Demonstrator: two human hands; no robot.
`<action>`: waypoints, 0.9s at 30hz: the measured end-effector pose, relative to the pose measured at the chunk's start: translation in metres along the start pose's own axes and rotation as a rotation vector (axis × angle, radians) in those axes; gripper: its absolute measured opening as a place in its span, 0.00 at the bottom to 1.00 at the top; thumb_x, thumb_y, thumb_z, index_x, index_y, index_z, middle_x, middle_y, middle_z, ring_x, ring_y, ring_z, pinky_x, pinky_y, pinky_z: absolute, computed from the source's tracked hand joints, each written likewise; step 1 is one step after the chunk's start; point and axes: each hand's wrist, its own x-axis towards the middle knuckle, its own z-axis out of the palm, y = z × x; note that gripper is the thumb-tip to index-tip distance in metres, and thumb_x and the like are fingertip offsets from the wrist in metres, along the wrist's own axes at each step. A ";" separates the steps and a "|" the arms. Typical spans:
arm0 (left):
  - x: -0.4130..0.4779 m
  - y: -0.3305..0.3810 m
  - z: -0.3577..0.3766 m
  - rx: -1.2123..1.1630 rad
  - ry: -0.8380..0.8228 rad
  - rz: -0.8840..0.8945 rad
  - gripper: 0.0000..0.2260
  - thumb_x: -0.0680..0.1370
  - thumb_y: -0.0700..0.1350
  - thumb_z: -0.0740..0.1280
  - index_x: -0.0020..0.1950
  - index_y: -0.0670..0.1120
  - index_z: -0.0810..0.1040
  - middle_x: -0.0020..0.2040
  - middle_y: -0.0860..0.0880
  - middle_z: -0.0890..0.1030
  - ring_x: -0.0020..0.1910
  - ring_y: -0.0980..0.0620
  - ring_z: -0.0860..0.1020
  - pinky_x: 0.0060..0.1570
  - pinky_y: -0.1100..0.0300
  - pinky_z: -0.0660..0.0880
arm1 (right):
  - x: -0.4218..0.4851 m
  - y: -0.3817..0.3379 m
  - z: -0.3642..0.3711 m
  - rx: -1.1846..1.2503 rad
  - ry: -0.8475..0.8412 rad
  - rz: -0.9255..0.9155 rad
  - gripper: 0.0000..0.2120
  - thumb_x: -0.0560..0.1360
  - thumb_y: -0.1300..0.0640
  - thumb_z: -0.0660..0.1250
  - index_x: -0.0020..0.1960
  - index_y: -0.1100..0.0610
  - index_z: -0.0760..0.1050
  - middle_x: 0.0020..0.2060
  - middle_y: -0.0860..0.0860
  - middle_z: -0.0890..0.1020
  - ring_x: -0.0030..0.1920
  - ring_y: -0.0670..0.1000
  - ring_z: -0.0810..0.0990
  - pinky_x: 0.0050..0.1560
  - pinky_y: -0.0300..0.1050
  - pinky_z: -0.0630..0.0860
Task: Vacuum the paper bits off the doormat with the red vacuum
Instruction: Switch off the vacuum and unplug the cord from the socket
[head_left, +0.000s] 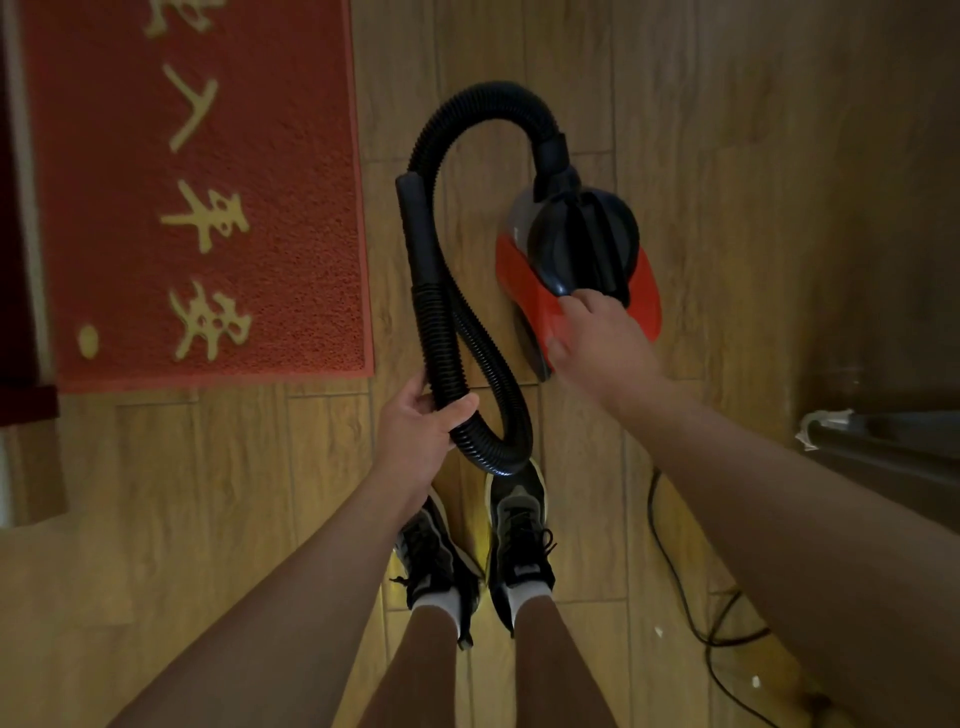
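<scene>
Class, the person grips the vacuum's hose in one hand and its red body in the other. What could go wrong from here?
The black cord trails on the floor beside the shoes; a step back might catch it.
The left hand grips the hose well back from the nozzle, so aiming at the doormat may be wobbly.
The hose loops low over the shoes and could snag when the right hand moves the red vacuum.

Left hand (415, 431), right hand (602, 345), forearms (291, 587) and lower legs (550, 667) are all bare. The feet wear short white socks (521, 597) and black lace-up sneakers (519, 535) with pale soles.
</scene>
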 end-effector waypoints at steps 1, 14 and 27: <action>-0.001 0.002 -0.001 -0.007 0.001 0.003 0.21 0.76 0.38 0.74 0.65 0.56 0.77 0.52 0.50 0.85 0.53 0.51 0.84 0.51 0.53 0.80 | 0.001 -0.003 -0.003 -0.013 0.001 -0.011 0.20 0.79 0.50 0.60 0.67 0.59 0.72 0.66 0.55 0.74 0.66 0.58 0.72 0.63 0.54 0.73; -0.008 0.028 -0.023 0.001 0.005 0.052 0.16 0.77 0.39 0.73 0.62 0.54 0.79 0.50 0.49 0.85 0.48 0.52 0.84 0.38 0.63 0.79 | 0.004 -0.053 -0.043 -0.118 0.088 -0.153 0.20 0.80 0.49 0.59 0.65 0.60 0.74 0.64 0.56 0.76 0.68 0.59 0.71 0.71 0.56 0.66; -0.018 0.051 -0.045 0.037 0.018 0.127 0.17 0.77 0.41 0.74 0.63 0.54 0.79 0.52 0.54 0.86 0.51 0.56 0.85 0.62 0.46 0.79 | 0.005 -0.083 -0.073 -0.138 0.136 -0.188 0.22 0.82 0.47 0.56 0.70 0.58 0.71 0.69 0.55 0.74 0.72 0.58 0.68 0.75 0.58 0.62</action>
